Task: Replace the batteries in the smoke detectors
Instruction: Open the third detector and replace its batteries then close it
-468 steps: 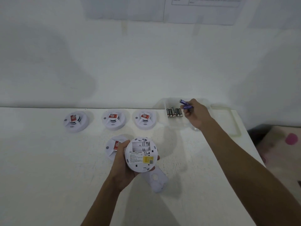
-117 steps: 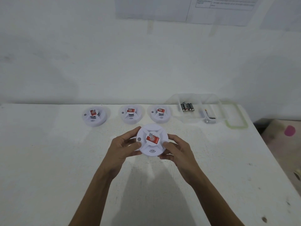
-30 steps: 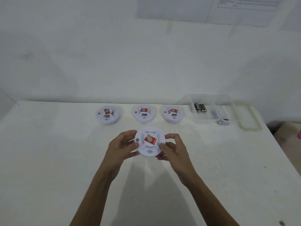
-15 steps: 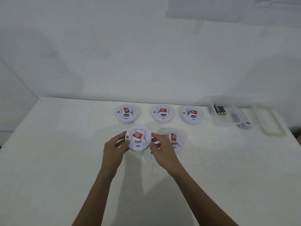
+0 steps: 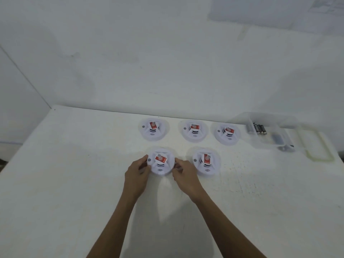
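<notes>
The detector (image 5: 161, 163) sits face-up on the bench (image 5: 74, 183), front row, between both hands: left hand (image 5: 136, 175) at its 9 o'clock, right hand (image 5: 184, 176) at 3, fingers (image 5: 144, 161) of each pinching its rim. A 2nd detector (image 5: 206, 162) lies beside it at 3 o'clock.

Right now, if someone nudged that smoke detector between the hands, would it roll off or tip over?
Probably neither. The smoke detector lies flat on the table as a low, wide disc, so a nudge should just slide it. Its smooth white plastic shell looks stiff, likely a little slippery. The left hand and right hand hold its rim with fingertips, suggesting it is light.
</notes>
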Action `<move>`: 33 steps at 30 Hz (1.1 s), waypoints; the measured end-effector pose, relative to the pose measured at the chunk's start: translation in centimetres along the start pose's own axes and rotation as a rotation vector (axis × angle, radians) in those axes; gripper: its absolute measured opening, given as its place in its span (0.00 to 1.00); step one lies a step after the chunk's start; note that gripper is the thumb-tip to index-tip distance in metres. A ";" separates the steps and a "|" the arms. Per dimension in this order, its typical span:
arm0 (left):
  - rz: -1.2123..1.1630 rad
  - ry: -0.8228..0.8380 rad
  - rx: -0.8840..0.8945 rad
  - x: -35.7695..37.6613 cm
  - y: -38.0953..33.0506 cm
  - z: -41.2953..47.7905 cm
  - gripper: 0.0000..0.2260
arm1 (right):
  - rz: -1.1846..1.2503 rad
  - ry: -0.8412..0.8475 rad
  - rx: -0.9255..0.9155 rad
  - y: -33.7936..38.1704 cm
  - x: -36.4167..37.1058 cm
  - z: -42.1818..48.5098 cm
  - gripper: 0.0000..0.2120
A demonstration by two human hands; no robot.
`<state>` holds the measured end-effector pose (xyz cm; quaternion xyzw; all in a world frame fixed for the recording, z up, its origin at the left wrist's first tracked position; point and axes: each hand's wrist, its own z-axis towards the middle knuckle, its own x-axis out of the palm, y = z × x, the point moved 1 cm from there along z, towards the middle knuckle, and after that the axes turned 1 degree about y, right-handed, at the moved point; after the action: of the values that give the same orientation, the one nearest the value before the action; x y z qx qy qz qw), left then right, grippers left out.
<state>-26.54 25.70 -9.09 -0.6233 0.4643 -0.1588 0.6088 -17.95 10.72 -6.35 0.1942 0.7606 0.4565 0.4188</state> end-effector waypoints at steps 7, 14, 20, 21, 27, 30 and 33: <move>0.098 -0.019 -0.003 -0.1 -1.0 -0.2 0.19 | 0.164 0.029 0.134 0.4 -1.0 -0.8 0.17; 0.091 -0.164 0.212 1.3 -3.8 -1.4 0.13 | 0.214 0.004 0.111 0.5 -4.5 -2.2 0.15; -0.026 -0.186 0.336 4.7 -7.8 -2.3 0.12 | 0.294 -0.127 0.073 0.1 -10.5 -1.8 0.12; -0.052 -0.170 0.330 5.4 -8.5 -2.3 0.12 | 0.299 -0.153 0.069 -0.2 -11.5 -1.6 0.11; -0.112 -0.043 0.335 10.9 -11.7 -1.6 0.10 | 0.183 -0.277 0.092 -3.2 -17.1 1.1 0.12; -0.062 0.038 0.332 13.4 -13.2 -0.1 0.10 | 0.138 -0.304 0.133 -4.8 -19.5 2.7 0.15; 0.006 0.141 0.273 15.6 -14.4 2.0 0.13 | 0.086 -0.283 0.177 -6.3 -20.9 4.2 0.22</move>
<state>-11.40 12.34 -2.21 -0.5210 0.4816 -0.2619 0.6543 -2.00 -4.40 -3.14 0.3253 0.7222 0.3732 0.4830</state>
